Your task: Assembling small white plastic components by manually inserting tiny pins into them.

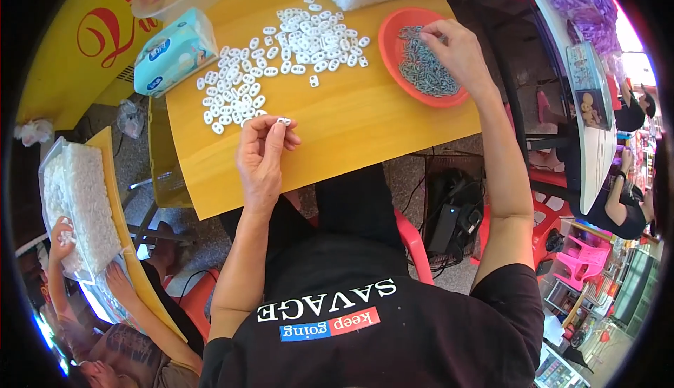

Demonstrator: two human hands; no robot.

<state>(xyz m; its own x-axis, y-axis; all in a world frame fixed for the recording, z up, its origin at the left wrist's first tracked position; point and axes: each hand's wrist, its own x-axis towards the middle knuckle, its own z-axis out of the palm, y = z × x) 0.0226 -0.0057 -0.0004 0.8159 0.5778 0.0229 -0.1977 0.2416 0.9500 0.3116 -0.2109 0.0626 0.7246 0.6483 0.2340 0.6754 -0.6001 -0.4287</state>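
up front, white clip between left hand fingertips

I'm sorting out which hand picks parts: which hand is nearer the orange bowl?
Right. The right hand reaches into the orange bowl, fingertips on the grey metal pieces. The left hand is well to the bowl's left, pinching a small white piece.

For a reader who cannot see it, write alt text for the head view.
The left hand pinches a small white piece over a yellow table, while the right hand reaches into an orange dish of grey metal parts. White pieces lie scattered beyond.
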